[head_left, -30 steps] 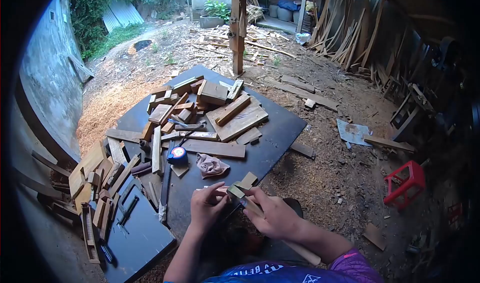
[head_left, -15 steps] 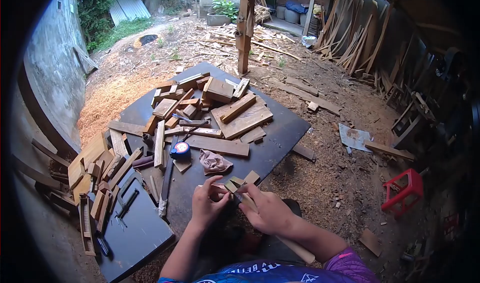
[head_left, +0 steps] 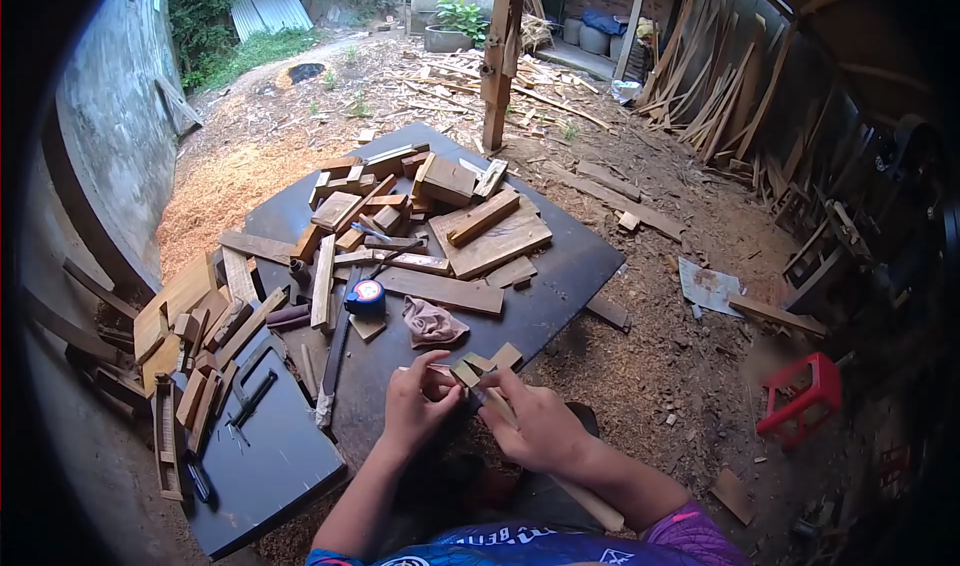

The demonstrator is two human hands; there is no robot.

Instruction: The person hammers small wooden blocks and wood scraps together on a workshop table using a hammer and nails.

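Near the front edge of the dark table, my left hand (head_left: 418,406) curls thumb and forefinger at the left side of a small notched piece of wood (head_left: 467,372). Wrapped around the same wood from the right is my right hand (head_left: 535,428), its forefinger along the top. A pale wooden strip (head_left: 592,504) shows below my right forearm; my hand hides whether it joins the notched piece. Just beyond my fingers lies a crumpled pinkish cloth (head_left: 433,322). A blue tape measure (head_left: 366,299) sits to its left.
Wooden blocks and boards (head_left: 490,236) are heaped on the table (head_left: 570,276). A clamp (head_left: 255,401) lies on the lower left panel (head_left: 275,476). A wooden post (head_left: 497,86) rises behind the table. A red stool (head_left: 800,401) stands on the right among scraps and shavings.
The view has shifted slightly, so the surroundings sit a little differently in it. Both hands keep nearly the same grip on the wood.
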